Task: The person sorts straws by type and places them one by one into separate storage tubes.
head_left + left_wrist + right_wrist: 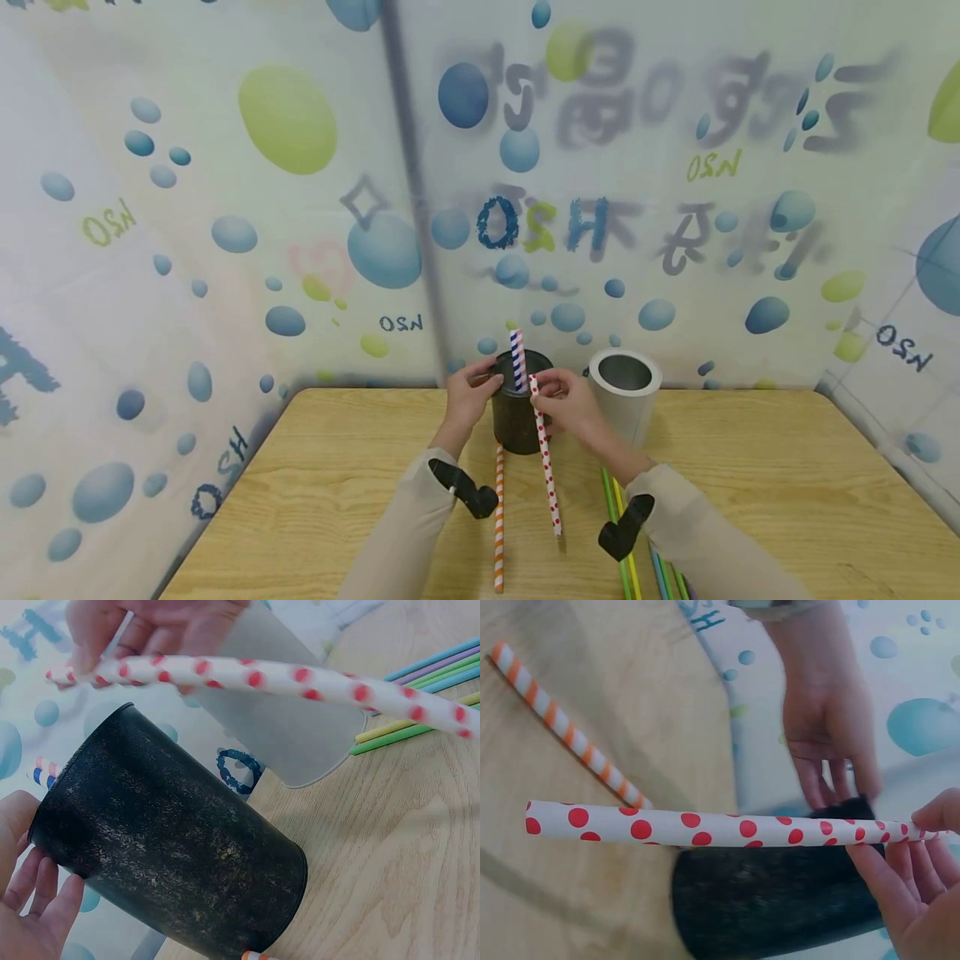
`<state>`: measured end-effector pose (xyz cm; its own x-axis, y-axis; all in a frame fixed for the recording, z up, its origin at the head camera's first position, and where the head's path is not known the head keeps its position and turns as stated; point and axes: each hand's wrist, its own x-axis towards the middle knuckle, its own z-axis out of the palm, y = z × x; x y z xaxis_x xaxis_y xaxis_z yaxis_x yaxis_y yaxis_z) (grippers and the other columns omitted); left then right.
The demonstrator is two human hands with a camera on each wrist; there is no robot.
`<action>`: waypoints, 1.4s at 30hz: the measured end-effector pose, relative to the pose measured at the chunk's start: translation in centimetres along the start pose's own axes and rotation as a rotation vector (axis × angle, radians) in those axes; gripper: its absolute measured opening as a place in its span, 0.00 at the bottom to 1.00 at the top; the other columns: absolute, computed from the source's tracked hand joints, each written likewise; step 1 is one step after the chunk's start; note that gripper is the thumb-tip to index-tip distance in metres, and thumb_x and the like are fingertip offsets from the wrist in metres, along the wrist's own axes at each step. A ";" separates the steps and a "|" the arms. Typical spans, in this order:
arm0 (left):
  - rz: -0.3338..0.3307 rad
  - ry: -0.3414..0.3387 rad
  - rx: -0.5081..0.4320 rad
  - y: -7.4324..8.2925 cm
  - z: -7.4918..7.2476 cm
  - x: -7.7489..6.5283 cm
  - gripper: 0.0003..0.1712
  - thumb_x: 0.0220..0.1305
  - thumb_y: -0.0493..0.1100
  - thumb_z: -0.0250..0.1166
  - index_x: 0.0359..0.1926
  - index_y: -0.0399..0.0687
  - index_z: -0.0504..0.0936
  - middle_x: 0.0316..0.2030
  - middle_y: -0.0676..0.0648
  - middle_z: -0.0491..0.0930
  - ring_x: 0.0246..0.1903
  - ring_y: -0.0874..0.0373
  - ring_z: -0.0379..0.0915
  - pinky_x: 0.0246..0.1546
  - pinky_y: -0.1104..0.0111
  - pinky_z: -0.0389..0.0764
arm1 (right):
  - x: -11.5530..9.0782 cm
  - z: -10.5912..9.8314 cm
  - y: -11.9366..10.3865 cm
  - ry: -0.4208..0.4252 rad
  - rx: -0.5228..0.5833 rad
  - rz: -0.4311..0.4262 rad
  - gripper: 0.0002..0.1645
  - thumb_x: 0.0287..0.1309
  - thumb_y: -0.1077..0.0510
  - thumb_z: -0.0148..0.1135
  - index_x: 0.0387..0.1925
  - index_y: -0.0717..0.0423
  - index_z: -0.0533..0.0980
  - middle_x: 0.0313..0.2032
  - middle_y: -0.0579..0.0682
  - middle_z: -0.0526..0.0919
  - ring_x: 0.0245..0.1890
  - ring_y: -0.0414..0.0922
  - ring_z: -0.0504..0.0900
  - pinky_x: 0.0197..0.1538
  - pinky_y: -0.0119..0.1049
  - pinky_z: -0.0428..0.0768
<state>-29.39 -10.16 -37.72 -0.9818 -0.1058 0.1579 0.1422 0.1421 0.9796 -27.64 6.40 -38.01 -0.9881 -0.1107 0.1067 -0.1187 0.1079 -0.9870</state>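
Observation:
Between my hands a black cylindrical cup (516, 427) stands on the table. My left hand (467, 398) holds its left side near the rim, fingertips against the outer wall in the left wrist view. Blue-and-white and pink-and-white striped paper straws (517, 358) stick up out of the cup. My right hand (576, 408) pinches a white paper straw with red dots (546, 467) near its upper end. That straw slants down in front of the cup, outside it. An orange-and-white striped straw (499, 525) lies on the table before the cup.
A white cup (637, 417) stands on the wooden table (360, 467), just right of the black one and partly behind my right hand. Green and yellow straws (622, 533), with blue and purple ones, lie under my right forearm. A patterned curtain (300, 250) hangs behind the table.

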 end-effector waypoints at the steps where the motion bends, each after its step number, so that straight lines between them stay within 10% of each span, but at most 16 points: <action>1: 0.001 0.004 -0.001 -0.5 0.0 0.3 0.20 0.57 0.31 0.62 0.52 0.34 0.76 0.49 0.35 0.75 0.49 0.42 0.71 0.44 0.60 0.76 | 0.2 -0.2 -0.3 -0.002 -0.005 -0.005 0.18 0.50 0.68 0.61 0.46 0.66 0.73 0.29 0.51 0.74 0.25 0.41 0.74 0.24 0.47 0.80; 5: 0.009 0.020 -0.010 -2.6 0.2 1.7 0.19 0.55 0.32 0.64 0.51 0.39 0.79 0.47 0.39 0.77 0.47 0.46 0.73 0.42 0.63 0.77 | 0.9 -1.0 -1.9 -0.019 -0.033 -0.024 0.21 0.52 0.66 0.60 0.49 0.65 0.71 0.32 0.53 0.73 0.28 0.42 0.74 0.28 0.48 0.80; 42: 0.020 0.019 0.005 -2.6 0.1 1.6 0.20 0.55 0.34 0.65 0.51 0.39 0.79 0.51 0.39 0.75 0.46 0.46 0.73 0.43 0.62 0.77 | 6.4 -2.2 -12.3 0.087 -0.092 -0.290 0.20 0.56 0.62 0.58 0.52 0.60 0.70 0.35 0.53 0.72 0.33 0.46 0.74 0.30 0.40 0.81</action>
<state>-31.34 -10.60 -40.05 -0.9762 -0.1214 0.1799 0.1612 0.1493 0.9756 -32.75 6.55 -24.91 -0.9160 -0.0654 0.3958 -0.4011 0.1732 -0.8995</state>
